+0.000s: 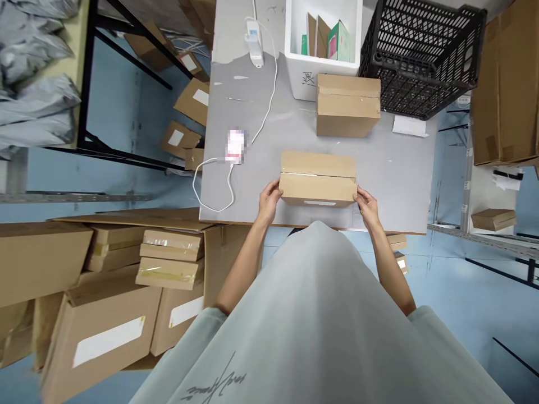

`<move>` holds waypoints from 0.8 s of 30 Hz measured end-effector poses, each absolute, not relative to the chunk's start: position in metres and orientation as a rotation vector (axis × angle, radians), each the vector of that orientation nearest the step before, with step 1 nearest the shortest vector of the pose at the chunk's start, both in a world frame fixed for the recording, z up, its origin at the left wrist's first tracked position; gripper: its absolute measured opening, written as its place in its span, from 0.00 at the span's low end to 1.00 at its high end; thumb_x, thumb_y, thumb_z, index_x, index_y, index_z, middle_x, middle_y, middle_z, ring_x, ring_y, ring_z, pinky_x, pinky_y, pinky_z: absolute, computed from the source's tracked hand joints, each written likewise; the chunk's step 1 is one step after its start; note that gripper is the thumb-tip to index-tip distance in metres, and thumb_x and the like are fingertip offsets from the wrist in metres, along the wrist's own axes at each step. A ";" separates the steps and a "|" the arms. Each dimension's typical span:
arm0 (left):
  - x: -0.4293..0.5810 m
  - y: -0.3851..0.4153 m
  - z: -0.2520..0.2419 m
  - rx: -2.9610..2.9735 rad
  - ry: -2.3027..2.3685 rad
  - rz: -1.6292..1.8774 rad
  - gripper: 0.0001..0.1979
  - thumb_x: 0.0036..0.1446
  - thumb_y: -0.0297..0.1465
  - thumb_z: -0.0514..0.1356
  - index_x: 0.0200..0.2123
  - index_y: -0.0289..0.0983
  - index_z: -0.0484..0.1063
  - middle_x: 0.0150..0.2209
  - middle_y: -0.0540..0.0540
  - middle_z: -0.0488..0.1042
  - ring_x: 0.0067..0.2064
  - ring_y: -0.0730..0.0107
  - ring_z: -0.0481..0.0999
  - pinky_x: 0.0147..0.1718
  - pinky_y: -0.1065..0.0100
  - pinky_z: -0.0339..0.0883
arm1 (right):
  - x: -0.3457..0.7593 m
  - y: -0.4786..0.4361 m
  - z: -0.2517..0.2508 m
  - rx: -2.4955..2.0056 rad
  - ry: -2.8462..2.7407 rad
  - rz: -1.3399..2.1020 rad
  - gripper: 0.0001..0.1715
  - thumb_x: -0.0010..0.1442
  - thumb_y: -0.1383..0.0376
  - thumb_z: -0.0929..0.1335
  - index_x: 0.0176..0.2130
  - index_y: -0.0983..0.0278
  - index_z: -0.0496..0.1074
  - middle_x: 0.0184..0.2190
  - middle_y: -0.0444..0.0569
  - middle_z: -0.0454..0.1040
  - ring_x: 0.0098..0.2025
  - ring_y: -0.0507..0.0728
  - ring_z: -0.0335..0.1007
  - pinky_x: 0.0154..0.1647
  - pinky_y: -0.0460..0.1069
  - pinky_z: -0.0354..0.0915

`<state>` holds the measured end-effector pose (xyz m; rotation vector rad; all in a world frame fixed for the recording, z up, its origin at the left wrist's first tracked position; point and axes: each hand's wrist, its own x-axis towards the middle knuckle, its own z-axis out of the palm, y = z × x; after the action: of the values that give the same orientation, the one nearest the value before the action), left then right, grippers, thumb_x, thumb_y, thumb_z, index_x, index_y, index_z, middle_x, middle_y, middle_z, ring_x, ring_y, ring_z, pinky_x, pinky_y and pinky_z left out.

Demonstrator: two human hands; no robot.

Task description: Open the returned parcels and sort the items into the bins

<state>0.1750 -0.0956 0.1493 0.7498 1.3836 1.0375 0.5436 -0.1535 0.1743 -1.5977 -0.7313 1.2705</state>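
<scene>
A closed brown cardboard box point(318, 182) lies near the front edge of the grey table point(248, 106), with a white label partly visible low on its near side. My left hand point(269, 200) grips the box's left end, thumb toward me and fingers at the side. At the opposite end, my right hand point(367, 206) holds the lower right corner with bent fingers. Both hands are closed on the same box. Behind it stands a second cardboard box point(348, 106), apart from the first and touched by neither hand.
A white foam bin point(322, 70) with cartons and a black plastic crate point(421, 62) stand at the back. White cables run beside a blurred device point(234, 147) on the left. A large open carton point(233, 258) full of boxes is at lower left; a shelving frame point(122, 151) is beyond.
</scene>
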 end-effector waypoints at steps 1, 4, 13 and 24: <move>0.174 -0.100 0.145 0.734 1.404 1.020 0.31 0.49 0.36 0.67 0.59 0.42 0.85 0.63 0.40 0.85 0.72 0.41 0.78 0.71 0.46 0.72 | 0.545 -0.159 0.169 -1.617 -0.728 1.278 0.37 0.51 0.41 0.85 0.52 0.57 0.85 0.66 0.55 0.84 0.73 0.71 0.76 0.81 0.68 0.66; 0.169 -0.109 0.136 0.717 1.449 0.927 0.34 0.45 0.33 0.66 0.59 0.41 0.83 0.60 0.38 0.87 0.69 0.40 0.80 0.70 0.43 0.73 | 0.551 -0.170 0.155 -1.676 -0.751 1.307 0.32 0.50 0.42 0.84 0.45 0.57 0.81 0.62 0.58 0.85 0.70 0.72 0.79 0.77 0.69 0.70; 0.168 -0.077 0.134 0.807 1.430 0.868 0.32 0.61 0.50 0.72 0.64 0.40 0.81 0.72 0.36 0.78 0.73 0.41 0.76 0.70 0.47 0.74 | 0.564 -0.132 0.146 -1.771 -0.924 1.278 0.48 0.53 0.33 0.82 0.59 0.60 0.81 0.67 0.64 0.81 0.68 0.73 0.79 0.76 0.69 0.71; 0.170 -0.044 0.125 0.734 1.430 0.674 0.36 0.66 0.64 0.64 0.60 0.40 0.81 0.62 0.34 0.85 0.66 0.43 0.82 0.66 0.48 0.76 | 0.567 -0.096 0.151 -1.872 -0.867 1.426 0.46 0.56 0.29 0.78 0.58 0.58 0.81 0.60 0.58 0.85 0.64 0.68 0.81 0.69 0.63 0.77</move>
<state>0.1699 -0.0439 0.1252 0.7343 1.4301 0.6742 0.5669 -0.0958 0.1514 -1.8722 -0.8674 1.4255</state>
